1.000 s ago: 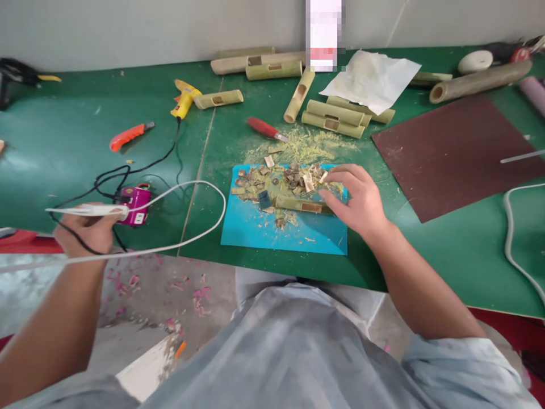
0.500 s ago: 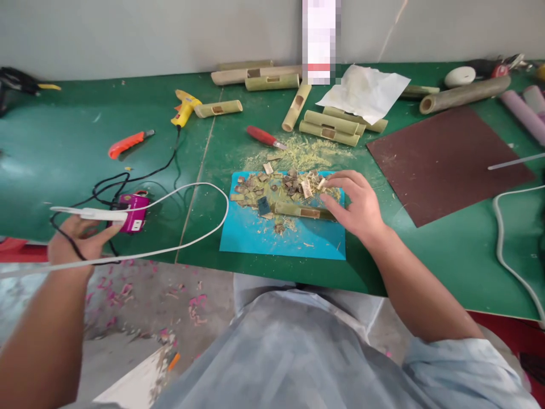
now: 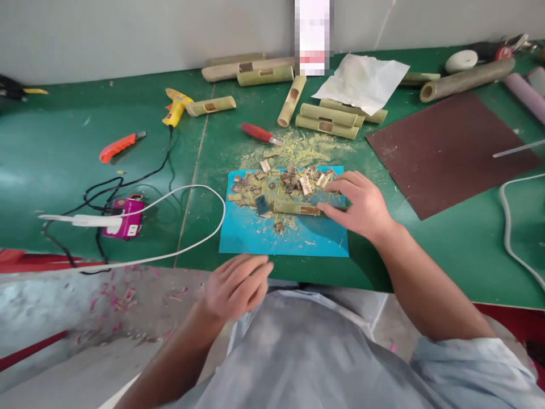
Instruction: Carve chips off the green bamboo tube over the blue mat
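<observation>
On a blue sheet point(image 3: 247, 241) lies a short bamboo tube point(image 3: 289, 207) with a rectangular slot, among small brown chips point(image 3: 290, 183), shavings and a small dark square piece point(image 3: 261, 204). My right hand point(image 3: 364, 204) is over the tube's right end, thumb and fingers apart; the thumb appears to touch the tube and hides that end. My left hand point(image 3: 240, 284) hovers at the table's front edge, just below the sheet, loosely bent fingers pointing right, with nothing visible in them. Left of the sheet, a white plug point(image 3: 96, 221) with a cable sits at a magenta power box point(image 3: 128, 218).
A red-handled tool point(image 3: 258, 133), an orange cutter point(image 3: 119, 147) and a yellow glue gun point(image 3: 175, 108) lie on the green table point(image 3: 42, 153). Slotted bamboo tubes point(image 3: 327, 125) and white paper point(image 3: 361, 82) are behind. A brown board point(image 3: 447, 153) is at right; cables loop at left.
My left hand has let go of the white plug and moved right to the table's front edge. My right thumb has come lower onto the bamboo tube, and the view has shifted slightly.
</observation>
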`<state>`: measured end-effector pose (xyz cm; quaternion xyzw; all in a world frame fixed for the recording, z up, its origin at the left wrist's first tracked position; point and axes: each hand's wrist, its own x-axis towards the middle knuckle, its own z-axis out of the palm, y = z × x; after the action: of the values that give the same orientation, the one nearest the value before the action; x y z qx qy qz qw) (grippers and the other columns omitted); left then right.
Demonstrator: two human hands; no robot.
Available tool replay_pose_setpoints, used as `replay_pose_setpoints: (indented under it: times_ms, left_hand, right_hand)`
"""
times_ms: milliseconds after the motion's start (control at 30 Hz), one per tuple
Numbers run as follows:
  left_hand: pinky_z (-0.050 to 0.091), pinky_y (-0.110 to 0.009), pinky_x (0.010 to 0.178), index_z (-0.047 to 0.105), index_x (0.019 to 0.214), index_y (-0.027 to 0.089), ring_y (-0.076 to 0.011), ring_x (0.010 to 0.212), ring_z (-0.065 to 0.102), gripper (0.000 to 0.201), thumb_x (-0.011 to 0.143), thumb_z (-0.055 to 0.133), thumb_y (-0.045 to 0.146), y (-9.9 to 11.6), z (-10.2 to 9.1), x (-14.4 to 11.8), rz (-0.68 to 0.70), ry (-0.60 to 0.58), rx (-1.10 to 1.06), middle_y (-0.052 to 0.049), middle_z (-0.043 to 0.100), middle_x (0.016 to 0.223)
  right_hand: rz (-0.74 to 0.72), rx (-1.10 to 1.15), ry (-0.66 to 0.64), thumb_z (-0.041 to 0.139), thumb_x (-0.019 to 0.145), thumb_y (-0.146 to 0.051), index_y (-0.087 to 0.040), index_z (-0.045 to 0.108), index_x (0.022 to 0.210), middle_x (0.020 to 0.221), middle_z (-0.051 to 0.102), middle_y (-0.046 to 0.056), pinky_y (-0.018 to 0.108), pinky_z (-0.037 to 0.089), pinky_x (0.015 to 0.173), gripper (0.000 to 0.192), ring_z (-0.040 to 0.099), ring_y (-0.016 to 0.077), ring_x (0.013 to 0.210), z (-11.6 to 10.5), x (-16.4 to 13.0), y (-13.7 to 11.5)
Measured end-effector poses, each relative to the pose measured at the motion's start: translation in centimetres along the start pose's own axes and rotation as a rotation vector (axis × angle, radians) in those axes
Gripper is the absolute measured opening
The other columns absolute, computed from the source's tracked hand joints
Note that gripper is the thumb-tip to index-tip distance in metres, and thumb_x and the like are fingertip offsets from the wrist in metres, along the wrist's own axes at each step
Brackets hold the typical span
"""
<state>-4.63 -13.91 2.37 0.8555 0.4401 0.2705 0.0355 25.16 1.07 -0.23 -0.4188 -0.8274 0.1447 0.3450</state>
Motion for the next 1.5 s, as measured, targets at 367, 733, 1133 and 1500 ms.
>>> replay_pose_setpoints:
  times_ms: [367, 733, 1133, 1500]
  left_hand:
    - [0.056, -0.042, 0.092, 0.066, 0.111, 0.015, -0.0263, 0.1, 0.065, 0.03, 0.081, 0.064, 0.017, -7.9, 4.9, 8.2, -0.422, -0.094, 0.147, -0.011, 0.066, 0.109]
    - [0.054, -0.029, 0.073, 0.07, 0.095, 0.017, -0.0178, 0.079, 0.064, 0.012, 0.083, 0.067, 0.021, -8.9, 6.0, 6.6, -0.502, -0.005, 0.093, -0.004, 0.063, 0.087]
    - [0.05, -0.026, 0.071, 0.066, 0.085, 0.018, -0.0149, 0.075, 0.062, 0.011, 0.089, 0.056, 0.02, -9.1, 6.0, 7.5, -0.433, -0.022, 0.062, -0.004, 0.067, 0.085]
    - [0.049, -0.023, 0.066, 0.063, 0.094, 0.018, -0.0114, 0.065, 0.059, 0.01, 0.09, 0.054, 0.02, -4.7, 6.2, 9.5, -0.462, 0.077, -0.23, -0.001, 0.066, 0.078]
  right_hand:
    - [-0.006, -0.02, -0.21, 0.066, 0.085, -0.044, -0.021, 0.068, 0.098, 0.096, 0.066, 0.009, 0.04, 0.046, 0.078, 0.027, 0.059, 0.0257, 0.092, 0.9, -0.4, 0.3]
    - [-0.034, 0.006, -0.211, 0.066, 0.084, -0.042, -0.019, 0.068, 0.095, 0.092, 0.066, 0.009, 0.04, 0.049, 0.077, 0.025, 0.059, 0.0253, 0.089, 1.4, -0.2, 0.3]
    - [-0.045, 0.001, -0.235, 0.061, 0.088, -0.04, -0.02, 0.068, 0.095, 0.093, 0.065, 0.009, 0.038, 0.047, 0.078, 0.022, 0.057, 0.0232, 0.09, 2.1, -0.3, 0.5]
    - [-0.031, -0.075, -0.27, 0.058, 0.089, -0.038, -0.02, 0.065, 0.087, 0.085, 0.062, 0.008, 0.034, 0.043, 0.072, 0.02, 0.055, 0.021, 0.082, 2.1, -0.2, 0.0]
